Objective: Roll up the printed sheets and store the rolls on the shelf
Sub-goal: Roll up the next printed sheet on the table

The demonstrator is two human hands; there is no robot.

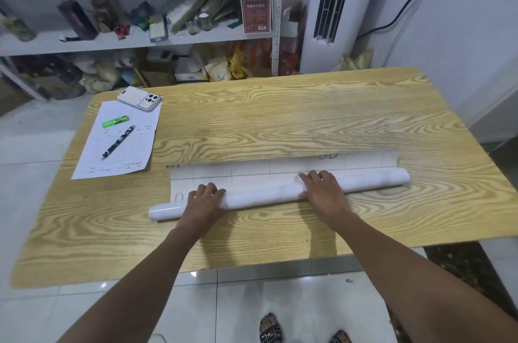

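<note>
Although a strip of the printed sheet (280, 171) lies flat on the table (280, 118), most of it is wound into a white roll (260, 195) on the near half; the left hand (206, 199) and right hand (319, 188) each clasp that roll, fingers curled over it.

Both forearms bare up to the frame edge; left hand (204, 202) and right hand (322, 188) bare too. Feet: open-toed sandals (270, 328), dark straps with a pale, scribbled pattern. Right one cut off by bottom edge; detail blurred.
</note>
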